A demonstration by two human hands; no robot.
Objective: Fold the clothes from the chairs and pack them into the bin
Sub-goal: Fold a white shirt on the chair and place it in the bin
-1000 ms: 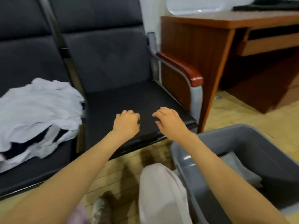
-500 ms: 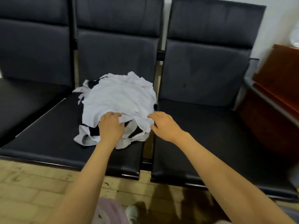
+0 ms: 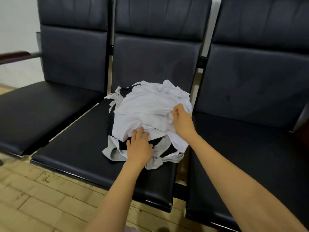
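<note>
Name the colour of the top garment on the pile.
The top garment is white, seen best in the head view.

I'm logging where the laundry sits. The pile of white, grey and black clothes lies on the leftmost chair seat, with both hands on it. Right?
Not quite: the head view shows the pile on the middle seat. The left hand and right hand are both on it.

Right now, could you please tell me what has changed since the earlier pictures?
Both hands moved left from over the right chair to the pile of clothes on the middle chair. The right hand now pinches the white garment at its right side; the left hand presses its fingers into the near fold. The pile stayed put.
</note>
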